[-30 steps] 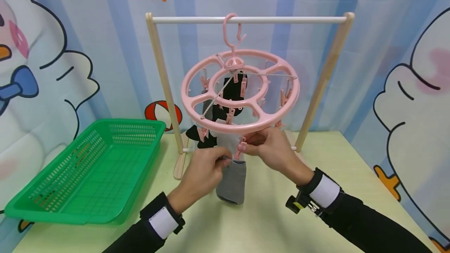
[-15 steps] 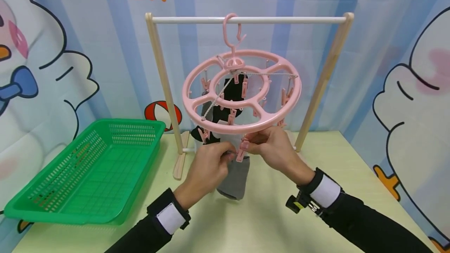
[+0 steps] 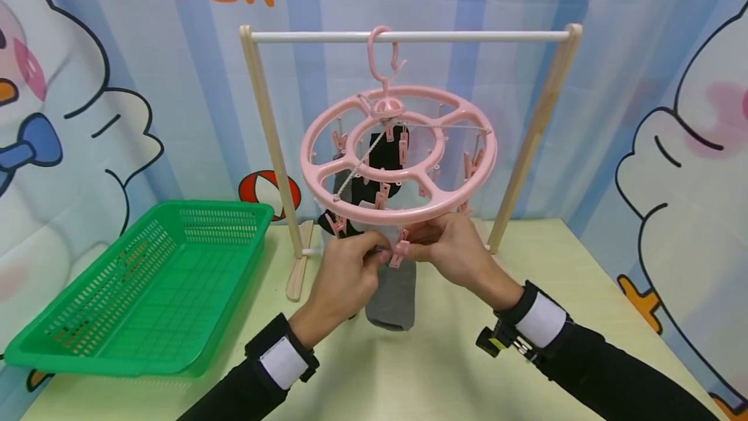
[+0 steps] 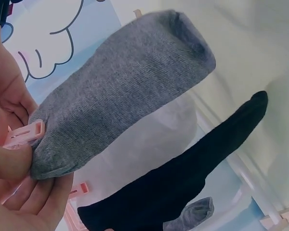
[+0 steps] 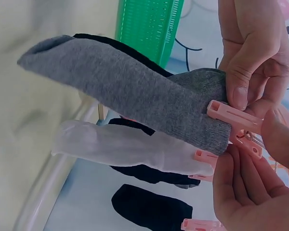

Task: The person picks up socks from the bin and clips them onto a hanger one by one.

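A pink round sock hanger point(image 3: 399, 214) hangs by its hook from the rack's rail. My left hand point(image 3: 345, 281) pinches a grey sock point(image 3: 391, 297) by its cuff, below the hanger's near rim. The sock dangles toe down. My right hand point(image 3: 452, 249) pinches a pink clothespin point(image 3: 399, 255) between thumb and fingers. In the right wrist view the clothespin point(image 5: 233, 115) overlaps the cuff of the grey sock point(image 5: 135, 91), near my left thumb. A white sock point(image 5: 111, 147) and several dark socks hang behind, one of them the black sock point(image 4: 173, 180) in the left wrist view.
A green plastic basket point(image 3: 201, 323) stands at the left of the table point(image 3: 467, 369). The rack's wooden posts point(image 3: 536, 138) rise on both sides of the hanger. More pink clips point(image 3: 472, 164) dangle from the ring. A printed curtain hangs behind.
My left hand has moved slightly up and right, bringing the grey sock's cuff to the clothespin. My right hand stays near the same spot with the clothespin. The sock's lower end has swung a little.
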Available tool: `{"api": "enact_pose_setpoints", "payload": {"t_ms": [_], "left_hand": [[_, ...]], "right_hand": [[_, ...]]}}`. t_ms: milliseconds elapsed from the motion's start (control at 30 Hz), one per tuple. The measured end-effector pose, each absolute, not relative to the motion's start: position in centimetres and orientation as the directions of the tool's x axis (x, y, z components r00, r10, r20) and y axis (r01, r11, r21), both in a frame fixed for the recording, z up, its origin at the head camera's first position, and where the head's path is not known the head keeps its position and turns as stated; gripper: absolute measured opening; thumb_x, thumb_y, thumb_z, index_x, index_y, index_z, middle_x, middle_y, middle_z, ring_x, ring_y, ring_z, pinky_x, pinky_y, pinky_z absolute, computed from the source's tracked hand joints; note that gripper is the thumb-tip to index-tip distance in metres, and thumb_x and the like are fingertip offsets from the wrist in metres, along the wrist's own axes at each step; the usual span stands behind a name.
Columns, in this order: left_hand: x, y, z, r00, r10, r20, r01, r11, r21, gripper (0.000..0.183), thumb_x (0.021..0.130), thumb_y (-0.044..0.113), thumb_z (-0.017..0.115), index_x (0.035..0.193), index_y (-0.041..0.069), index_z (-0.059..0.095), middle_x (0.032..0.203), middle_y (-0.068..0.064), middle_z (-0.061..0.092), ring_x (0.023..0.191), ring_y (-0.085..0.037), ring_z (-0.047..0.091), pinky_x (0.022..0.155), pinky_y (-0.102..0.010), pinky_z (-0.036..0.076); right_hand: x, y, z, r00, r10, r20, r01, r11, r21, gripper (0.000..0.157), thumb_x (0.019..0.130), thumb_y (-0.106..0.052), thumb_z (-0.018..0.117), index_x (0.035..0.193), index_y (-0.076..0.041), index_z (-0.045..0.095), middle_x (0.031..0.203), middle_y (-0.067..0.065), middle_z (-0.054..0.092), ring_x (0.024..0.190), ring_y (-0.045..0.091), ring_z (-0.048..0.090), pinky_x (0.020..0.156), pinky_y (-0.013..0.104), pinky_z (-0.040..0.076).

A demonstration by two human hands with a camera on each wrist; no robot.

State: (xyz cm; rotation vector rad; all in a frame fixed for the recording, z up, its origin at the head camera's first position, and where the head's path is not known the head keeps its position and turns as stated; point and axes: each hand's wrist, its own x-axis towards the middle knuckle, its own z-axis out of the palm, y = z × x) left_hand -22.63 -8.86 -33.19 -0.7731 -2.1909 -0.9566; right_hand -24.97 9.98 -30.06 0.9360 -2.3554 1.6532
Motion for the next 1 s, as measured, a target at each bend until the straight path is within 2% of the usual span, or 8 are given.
{"api": "enact_pose_setpoints", "payload": {"t_ms": [300,500,633,1000], "left_hand": [[-22.83,-8.9,-33.2,-0.648,0.24,0.723,0.693,0.58,0.428,0.014,0.084,-0.005,0.071,0.092,0.007,0.072,0.078,0.002,0.067,0.062,-0.005,0.053,0.051,-0.024,0.049],[-22.84,-8.86,-33.27,-0.642,0.239,0.729,0.697,0.578,0.424,0.013,0.084,-0.003,0.073,0.094,0.006,0.072,0.08,0.002,0.068,0.062,-0.004,0.053,0.052,-0.024,0.05],[-22.95,-8.86,-33.17,-0.632,0.241,0.736,0.704,0.575,0.416,0.014,0.084,-0.003,0.074,0.095,0.006,0.072,0.081,0.001,0.069,0.062,-0.004,0.054,0.052,-0.024,0.05],[-22.83,-8.8,-33.1,-0.638,0.243,0.73,0.698,0.584,0.415,0.017,0.084,-0.001,0.074,0.099,0.007,0.072,0.085,0.001,0.07,0.067,-0.004,0.057,0.057,-0.022,0.052]], "right_hand": [[-25.0,9.91,-29.84,-0.785,-0.43,0.446,-0.569,0.218,-0.793,0.026,0.083,-0.002,0.076,0.108,-0.003,0.069,0.093,0.008,0.07,0.085,0.016,0.068,0.076,0.039,0.057],[-24.97,9.89,-29.85,-0.78,-0.416,0.468,-0.593,0.25,-0.766,0.03,0.084,-0.006,0.076,0.112,0.0,0.068,0.094,0.007,0.071,0.086,0.015,0.068,0.075,0.04,0.057],[-25.0,9.78,-29.81,-0.77,-0.408,0.49,-0.608,0.238,-0.757,0.034,0.084,-0.005,0.076,0.117,-0.003,0.067,0.1,0.011,0.071,0.09,0.015,0.067,0.077,0.04,0.057],[-24.83,9.79,-29.99,-0.787,-0.394,0.474,-0.588,0.248,-0.77,0.037,0.086,-0.007,0.074,0.122,-0.005,0.064,0.106,0.007,0.07,0.094,0.015,0.066,0.08,0.039,0.056]]}}
